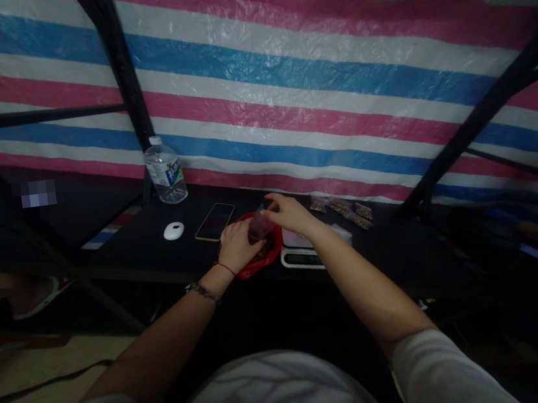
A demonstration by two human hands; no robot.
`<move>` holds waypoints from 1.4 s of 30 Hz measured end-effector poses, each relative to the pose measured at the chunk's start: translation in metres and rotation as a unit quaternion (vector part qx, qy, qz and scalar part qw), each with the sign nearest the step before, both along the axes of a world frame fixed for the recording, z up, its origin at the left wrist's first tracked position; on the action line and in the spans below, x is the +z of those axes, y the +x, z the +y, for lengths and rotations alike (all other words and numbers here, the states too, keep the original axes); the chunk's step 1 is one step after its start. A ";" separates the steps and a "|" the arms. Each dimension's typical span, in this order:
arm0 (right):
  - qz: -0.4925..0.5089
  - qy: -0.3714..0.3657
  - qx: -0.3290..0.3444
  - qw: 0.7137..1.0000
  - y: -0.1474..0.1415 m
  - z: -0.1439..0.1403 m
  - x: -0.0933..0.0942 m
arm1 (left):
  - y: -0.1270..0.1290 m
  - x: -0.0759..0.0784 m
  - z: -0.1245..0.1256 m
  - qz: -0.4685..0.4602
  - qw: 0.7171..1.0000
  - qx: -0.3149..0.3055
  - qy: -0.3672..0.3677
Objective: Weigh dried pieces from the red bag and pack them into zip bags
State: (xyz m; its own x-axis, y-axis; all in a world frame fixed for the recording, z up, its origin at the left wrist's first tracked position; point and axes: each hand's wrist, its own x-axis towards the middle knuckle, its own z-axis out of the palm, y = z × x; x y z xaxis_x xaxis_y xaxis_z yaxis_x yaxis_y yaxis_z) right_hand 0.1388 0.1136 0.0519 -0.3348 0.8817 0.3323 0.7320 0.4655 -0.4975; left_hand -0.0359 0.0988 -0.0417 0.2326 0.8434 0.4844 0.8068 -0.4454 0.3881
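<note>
A small clear plastic bag (259,224) is held up over a red plastic-lined bowl (254,270) with dark small bits in it. My left hand (241,244) reaches over the bowl, its thumb and fingers around the lower part of the bag. From the other side my right hand (287,213) pinches the bag's upper edge between thumb and fingers. Under my right forearm sits a white digital scale (300,260), partly covered by that arm. Several small filled clear packets (341,206) lie beyond the scale to the right.
On the black table (128,251) a phone (215,222) lies left of the bowl, with a white rounded object (173,231) beside it. A clear plastic bottle (166,171) stands behind them. Dark metal posts (122,69) and a striped plastic sheet (285,95) bound the back.
</note>
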 end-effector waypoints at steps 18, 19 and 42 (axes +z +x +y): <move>0.341 -0.146 0.010 0.929 0.025 -0.020 -0.037 | -0.005 0.003 0.008 -0.410 0.876 -0.193 -0.166; 0.360 -0.155 -0.001 0.920 0.026 -0.023 -0.040 | -0.003 0.003 0.008 -0.438 0.857 -0.198 -0.186; 0.308 -0.138 -0.004 0.941 0.046 -0.096 -0.057 | 0.016 0.032 -0.042 -0.245 0.909 -0.282 -0.184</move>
State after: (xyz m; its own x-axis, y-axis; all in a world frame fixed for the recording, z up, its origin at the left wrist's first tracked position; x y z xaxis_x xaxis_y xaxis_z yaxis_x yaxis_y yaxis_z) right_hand 0.1847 0.0177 -0.0046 -0.1460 0.9649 0.2184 0.2681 0.2511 -0.9301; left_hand -0.0194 0.0573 -0.0092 0.5115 0.7822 0.3557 0.1804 -0.5025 0.8455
